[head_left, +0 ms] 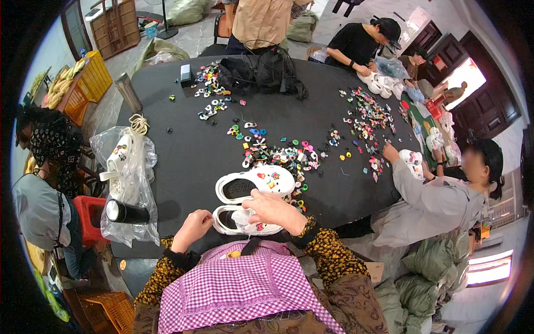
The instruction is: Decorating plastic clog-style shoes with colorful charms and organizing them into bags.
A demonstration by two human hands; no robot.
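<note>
Two white clogs lie side by side at the table's near edge in front of me. The farther clog has colourful charms on its toe and a dark insole. Over the nearer clog reaches my right hand, its fingers bent against the upper and hiding part of it; a red charm shows below the hand. Beside that clog's heel is my left hand, fingertips pinched together; whatever they hold, if anything, is too small to make out. Loose shoe charms are spread just beyond the clogs.
A clear plastic bag with white clogs and a black cylinder lies left. More charm piles, a black backpack and a grey bottle are on the dark table. Co-workers handle white clogs on the right; a red stool stands left.
</note>
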